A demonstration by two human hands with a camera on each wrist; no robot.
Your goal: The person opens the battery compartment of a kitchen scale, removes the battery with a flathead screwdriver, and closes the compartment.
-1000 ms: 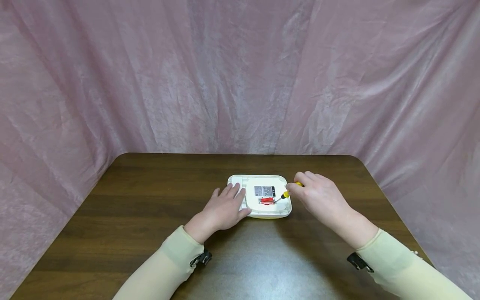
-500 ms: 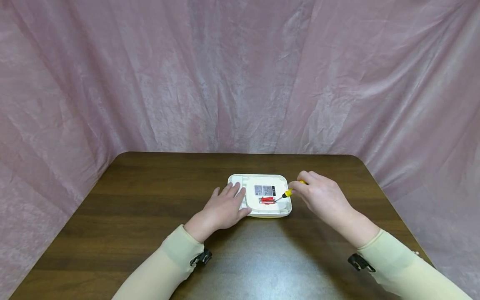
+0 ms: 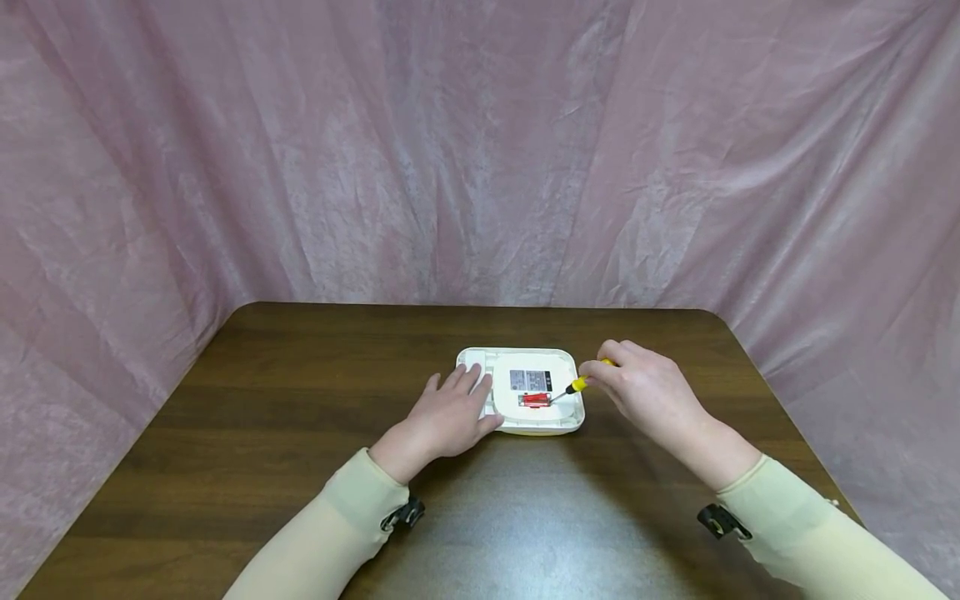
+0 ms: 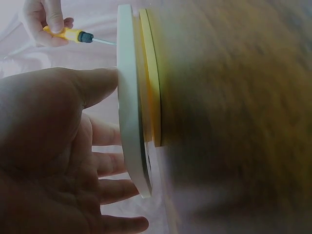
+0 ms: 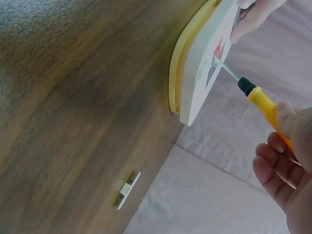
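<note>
A white flat device (image 3: 555, 417) with a yellow underside lies face down on the brown table (image 3: 300, 433). Its open battery bay shows a red battery (image 3: 534, 400) below a grey label. My left hand (image 3: 450, 412) rests flat on the device's left part, fingers straight (image 4: 105, 134). My right hand (image 3: 637, 383) pinches a small yellow-handled screwdriver (image 3: 581, 384) whose metal tip reaches into the bay beside the battery (image 5: 217, 48). The screwdriver (image 5: 261, 100) and the device's edge (image 5: 195, 83) show in the right wrist view; the device's rim (image 4: 129, 97) shows in the left wrist view.
A small white clip-like piece (image 5: 126, 189) lies on the table near its edge, seen only in the right wrist view. Pink cloth (image 3: 480, 150) hangs behind and around the table.
My right hand has shifted slightly to the right with the screwdriver, its tip staying at the battery bay. The left hand and the device have not moved.
</note>
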